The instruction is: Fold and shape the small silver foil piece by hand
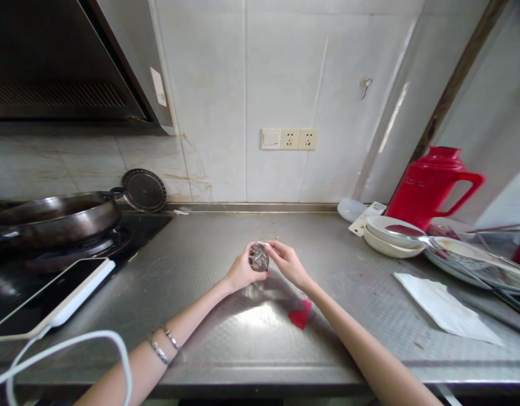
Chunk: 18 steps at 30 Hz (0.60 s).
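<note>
My left hand (241,269) is wrapped round the side of a small round dark-silver patterned object (258,258), which could be glass or metal. The object is held just over the steel counter (217,344). My right hand (288,260) meets it from the other side, fingers pressed together at its upper rim. A small white bit (263,243) shows at those fingertips; whether it is a nail or a scrap is unclear. Below my right wrist lies a red heart-shaped scrap (300,314) on the counter.
To the left, a pan (57,217) sits on the black stove, with a phone (44,293) and white cable (103,335) nearer me. At right are a red thermos (424,186), stacked bowls (390,245), a plate (454,269) with utensils, and a white napkin (448,310).
</note>
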{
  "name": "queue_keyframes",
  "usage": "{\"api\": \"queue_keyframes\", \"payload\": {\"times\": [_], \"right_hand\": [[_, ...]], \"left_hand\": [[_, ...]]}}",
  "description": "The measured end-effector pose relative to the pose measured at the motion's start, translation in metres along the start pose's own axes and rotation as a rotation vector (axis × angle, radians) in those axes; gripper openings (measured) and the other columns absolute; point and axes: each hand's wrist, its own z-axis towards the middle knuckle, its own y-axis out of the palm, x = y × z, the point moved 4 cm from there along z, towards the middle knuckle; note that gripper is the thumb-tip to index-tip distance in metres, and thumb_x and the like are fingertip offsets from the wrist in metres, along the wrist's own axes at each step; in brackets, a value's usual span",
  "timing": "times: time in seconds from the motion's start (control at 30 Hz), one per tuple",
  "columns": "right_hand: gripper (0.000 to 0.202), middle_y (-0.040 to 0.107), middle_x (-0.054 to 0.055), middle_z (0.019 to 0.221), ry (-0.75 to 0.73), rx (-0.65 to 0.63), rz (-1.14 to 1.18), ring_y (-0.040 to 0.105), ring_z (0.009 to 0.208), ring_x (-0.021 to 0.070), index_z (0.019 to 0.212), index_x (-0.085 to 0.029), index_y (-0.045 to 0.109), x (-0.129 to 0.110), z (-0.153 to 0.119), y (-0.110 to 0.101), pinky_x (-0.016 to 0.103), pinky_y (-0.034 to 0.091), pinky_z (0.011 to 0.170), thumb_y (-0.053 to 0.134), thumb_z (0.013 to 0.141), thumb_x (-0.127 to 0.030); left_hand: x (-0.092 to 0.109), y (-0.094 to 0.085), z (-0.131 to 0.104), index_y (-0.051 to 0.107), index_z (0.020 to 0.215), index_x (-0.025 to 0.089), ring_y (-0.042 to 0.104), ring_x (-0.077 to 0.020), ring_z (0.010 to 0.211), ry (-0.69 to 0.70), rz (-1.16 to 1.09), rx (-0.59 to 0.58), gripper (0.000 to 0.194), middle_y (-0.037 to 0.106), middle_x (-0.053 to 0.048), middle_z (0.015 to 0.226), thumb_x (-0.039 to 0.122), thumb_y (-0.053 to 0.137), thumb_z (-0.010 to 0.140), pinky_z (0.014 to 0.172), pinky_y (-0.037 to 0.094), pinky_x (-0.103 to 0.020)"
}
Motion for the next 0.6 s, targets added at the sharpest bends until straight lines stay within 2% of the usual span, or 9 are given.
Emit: {"api": "queue_keyframes", "payload": {"times": [0.13,0.27,0.47,0.6], "right_hand": [[0.033,0.071,0.007,0.103,-0.031,0.023,-0.071,0.065,0.095,0.0213,0.104,-0.019,0.069,0.003,0.000,-0.001,0.034,0.050,0.086,0.048,0.091,-0.041],[0.031,0.069,0.009,0.112,-0.084,0.096,-0.129,0.064,0.103,0.0239,0.102,-0.020,0.070,0.001,0.000,-0.004,0.038,0.050,0.091,0.048,0.091,-0.038],[0.028,0.070,0.009,0.109,-0.247,0.115,-0.231,0.067,0.100,0.0234,0.107,-0.021,0.069,-0.006,-0.008,-0.003,0.036,0.054,0.085,0.047,0.092,-0.029],[0.029,0.068,0.008,0.113,-0.399,0.095,-0.318,0.066,0.103,0.0207,0.112,-0.022,0.066,-0.012,-0.014,-0.002,0.033,0.054,0.088,0.044,0.092,-0.022]], "left_hand": [[0.000,0.001,-0.001,0.037,0.126,0.016,0.061,-0.0222,0.100,0.024,0.006,0.020,0.084,0.061,-0.011,0.113,0.028,0.081,0.055,0.090,0.047,-0.035],[-0.003,0.002,-0.001,0.037,0.125,0.017,0.062,-0.0213,0.095,0.017,-0.021,0.014,0.083,0.061,-0.011,0.112,0.029,0.082,0.055,0.085,0.049,-0.034],[-0.003,0.002,0.000,0.039,0.122,0.017,0.062,-0.0223,0.096,0.022,-0.032,0.050,0.081,0.063,-0.010,0.108,0.030,0.082,0.054,0.087,0.048,-0.036],[-0.004,0.004,-0.001,0.039,0.120,0.018,0.061,-0.0217,0.097,0.024,-0.045,0.058,0.081,0.063,-0.009,0.107,0.029,0.083,0.053,0.087,0.047,-0.035]]}}
